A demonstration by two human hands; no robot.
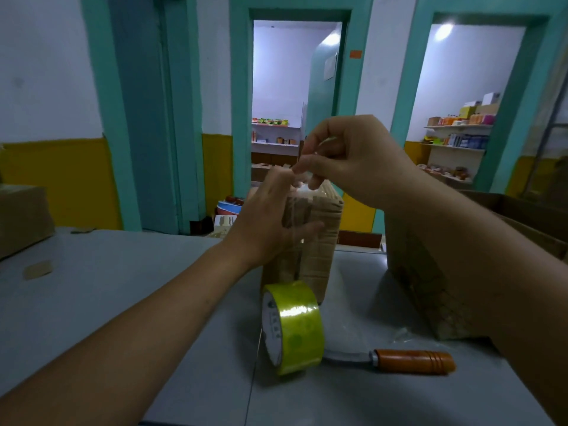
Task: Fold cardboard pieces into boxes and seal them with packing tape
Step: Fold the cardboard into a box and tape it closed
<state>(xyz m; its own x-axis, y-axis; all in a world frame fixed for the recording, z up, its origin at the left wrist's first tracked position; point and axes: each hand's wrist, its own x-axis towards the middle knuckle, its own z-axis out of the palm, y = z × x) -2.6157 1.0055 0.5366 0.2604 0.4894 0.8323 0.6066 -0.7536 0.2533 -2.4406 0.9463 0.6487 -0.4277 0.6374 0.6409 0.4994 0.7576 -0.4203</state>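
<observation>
A bundle of flat cardboard pieces (322, 241) stands upright on the grey table (107, 296), bound with thin string. My left hand (270, 219) rests against the bundle's near side, fingers spread over it. Above the bundle's top, my right hand (347, 155) pinches the string (302, 172) between curled fingers. A roll of yellow-green packing tape (295, 327) stands on edge in front of the bundle. A knife (412, 361) with an orange handle lies just right of the roll.
A cardboard box (430, 290) stands at the right, partly behind my right forearm. More cartons (21, 219) sit at the left table edge, with a cardboard scrap (38, 269) nearby. Beyond the table, doorways open onto shelved rooms.
</observation>
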